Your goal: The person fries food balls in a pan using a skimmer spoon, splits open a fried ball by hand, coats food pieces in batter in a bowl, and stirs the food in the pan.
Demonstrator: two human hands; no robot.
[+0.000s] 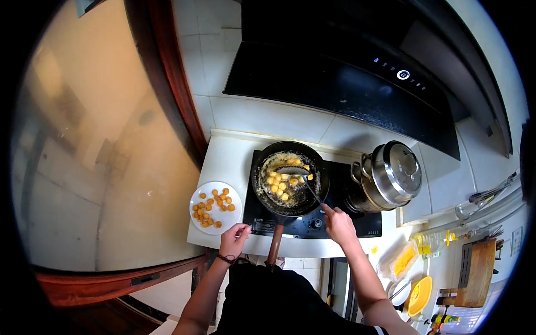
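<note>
A black frying pan sits on the cooktop, holding several golden round balls in bubbling, foamy oil. My right hand grips the handle of a cooking spatula, whose head lies in the pan among the balls. My left hand hovers between the white plate and the brown pan handle, apart from the handle. Its fingers are curled in, with nothing visible in them. On the plate rest several browned balls.
A lidded steel pot stands right of the pan on the black cooktop. Further right are a bag of yellow food, a yellow basin and an oil bottle. A range hood overhangs; a sliding door is left.
</note>
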